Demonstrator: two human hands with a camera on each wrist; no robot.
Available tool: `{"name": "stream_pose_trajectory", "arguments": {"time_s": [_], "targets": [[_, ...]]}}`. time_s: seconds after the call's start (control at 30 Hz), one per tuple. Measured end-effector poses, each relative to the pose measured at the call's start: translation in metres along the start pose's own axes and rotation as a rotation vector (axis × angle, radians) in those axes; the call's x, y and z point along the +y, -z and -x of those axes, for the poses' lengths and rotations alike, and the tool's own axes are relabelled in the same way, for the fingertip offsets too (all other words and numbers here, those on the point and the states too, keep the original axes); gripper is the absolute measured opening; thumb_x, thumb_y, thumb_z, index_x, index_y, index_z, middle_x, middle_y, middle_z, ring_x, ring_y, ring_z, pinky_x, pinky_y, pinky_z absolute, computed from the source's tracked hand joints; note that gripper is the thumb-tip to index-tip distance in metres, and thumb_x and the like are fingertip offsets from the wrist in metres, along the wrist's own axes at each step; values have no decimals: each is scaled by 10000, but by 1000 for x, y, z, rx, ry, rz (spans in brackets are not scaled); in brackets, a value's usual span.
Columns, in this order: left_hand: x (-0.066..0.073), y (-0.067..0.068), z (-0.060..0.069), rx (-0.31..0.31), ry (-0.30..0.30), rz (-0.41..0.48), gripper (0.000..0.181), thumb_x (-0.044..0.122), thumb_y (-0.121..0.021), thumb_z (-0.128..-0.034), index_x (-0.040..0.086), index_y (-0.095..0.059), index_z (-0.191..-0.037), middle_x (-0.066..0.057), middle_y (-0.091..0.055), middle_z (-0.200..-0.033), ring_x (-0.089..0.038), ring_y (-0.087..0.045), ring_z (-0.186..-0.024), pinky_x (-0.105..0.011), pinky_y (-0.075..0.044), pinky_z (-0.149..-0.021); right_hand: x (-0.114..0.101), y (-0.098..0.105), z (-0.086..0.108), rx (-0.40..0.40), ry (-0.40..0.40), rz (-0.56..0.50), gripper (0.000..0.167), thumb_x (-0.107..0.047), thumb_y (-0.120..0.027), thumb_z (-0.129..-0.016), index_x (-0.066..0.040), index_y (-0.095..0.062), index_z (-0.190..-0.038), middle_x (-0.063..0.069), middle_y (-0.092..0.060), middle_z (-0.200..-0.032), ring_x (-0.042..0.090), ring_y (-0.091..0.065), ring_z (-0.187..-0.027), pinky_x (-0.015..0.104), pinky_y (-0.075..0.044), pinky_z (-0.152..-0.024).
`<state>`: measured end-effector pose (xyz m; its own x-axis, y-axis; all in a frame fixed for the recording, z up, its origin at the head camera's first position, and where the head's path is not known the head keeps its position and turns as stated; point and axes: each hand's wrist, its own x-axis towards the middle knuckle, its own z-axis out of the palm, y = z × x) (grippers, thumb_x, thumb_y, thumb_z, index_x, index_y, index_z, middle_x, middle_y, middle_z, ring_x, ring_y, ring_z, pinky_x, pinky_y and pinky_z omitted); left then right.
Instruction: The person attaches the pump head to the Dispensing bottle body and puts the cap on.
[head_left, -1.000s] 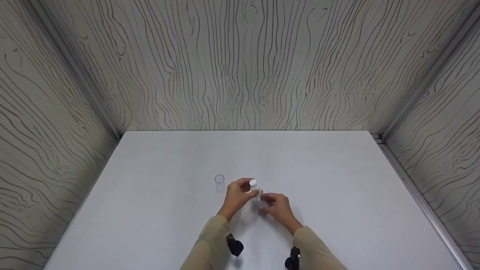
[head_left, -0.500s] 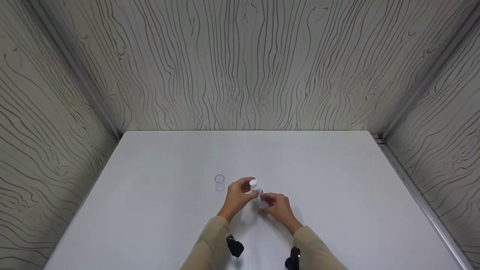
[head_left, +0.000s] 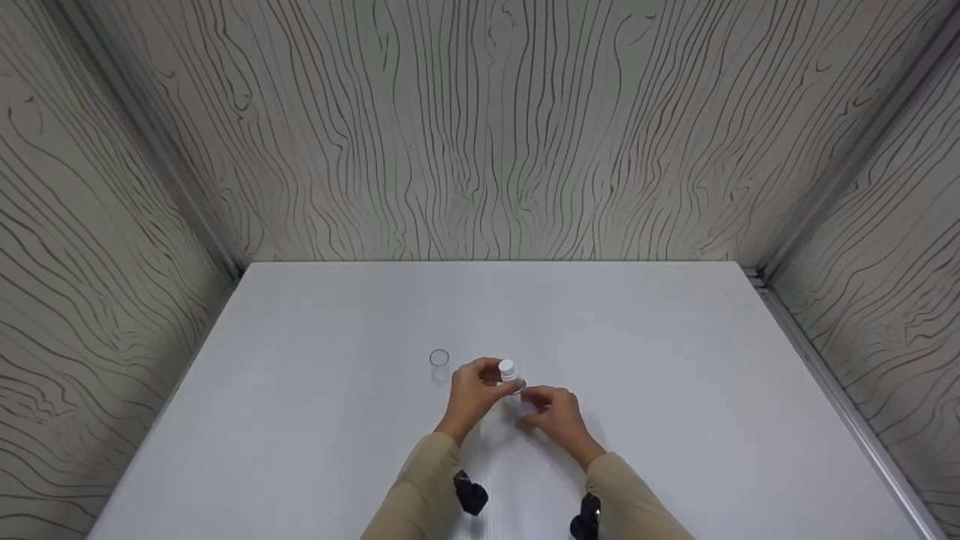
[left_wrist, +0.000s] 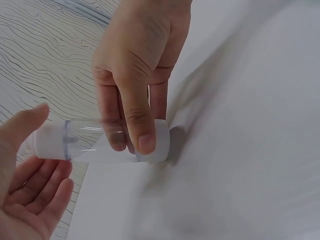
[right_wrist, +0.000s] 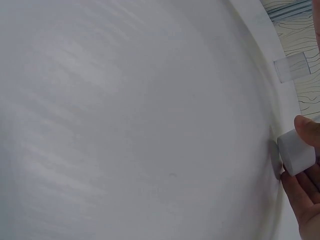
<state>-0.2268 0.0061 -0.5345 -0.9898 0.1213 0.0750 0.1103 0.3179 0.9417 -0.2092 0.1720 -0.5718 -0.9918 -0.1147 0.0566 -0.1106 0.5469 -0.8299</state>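
As left hand [head_left: 471, 391] and right hand [head_left: 561, 416] — fingers gripping — share one bottle [left_wrist: 90, 142], one clear cylinder [head_left: 439, 368] stands nearby.

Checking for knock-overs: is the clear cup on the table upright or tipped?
Upright: the clear cup stands on end on the table, its dark rim uppermost in the head view.

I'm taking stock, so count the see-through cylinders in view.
2: the bottle's clear body, held between the left hand and right hand, and a clear cup standing on the table, left of the hands. The first is partly covered.
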Motion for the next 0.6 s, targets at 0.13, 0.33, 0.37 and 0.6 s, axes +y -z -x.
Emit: {"name": "stream_pose_trajectory", "arguments": {"time_s": [0.13, 0.33, 0.37, 0.6], "targets": [[0, -1, -1, 16, -4, 12, 415, 258, -819, -751, 17, -673, -1055, -114, -728, -987, -155, -687, -885, -252, -598, -805, -1, 1, 0, 1, 9, 6, 354, -37, -790, -734, 37, -695, -1067, 212, -725, -1049, 340, -694, -982, 396, -604, -830], [-1, -1, -3, 26, -29, 41, 405, 240, -834, -730, -8, -674, -1008, -141, -728, -944, -157, -688, -826, -197, -585, -733, -1, 1, 1, 20, 43, 18, 359, -31, -804, -713, 65, -698, -1042, 222, -730, -1001, 331, -700, -922, 392, -608, -794], [-1, -1, -3, 27, -28, 40, 402, 242, -834, -730, -5, -675, -1005, -136, -728, -941, -148, -682, -823, -192, -582, -732, -1, 1, 1, 20, 37, 16, 360, -31, -804, -712, 63, -698, -1042, 221, -730, -1003, 330, -699, -925, 392, -608, -796], [-1, -1, -3, 9, -17, 53, 393, 214, -823, -744, -12, -675, -1030, -145, -727, -973, -175, -696, -879, -211, -593, -774, 0, 0, 1, 22, 32, 14, 360, -38, -807, -709, 55, -702, -1040, 213, -732, -1006, 322, -699, -917, 379, -609, -783]]}}
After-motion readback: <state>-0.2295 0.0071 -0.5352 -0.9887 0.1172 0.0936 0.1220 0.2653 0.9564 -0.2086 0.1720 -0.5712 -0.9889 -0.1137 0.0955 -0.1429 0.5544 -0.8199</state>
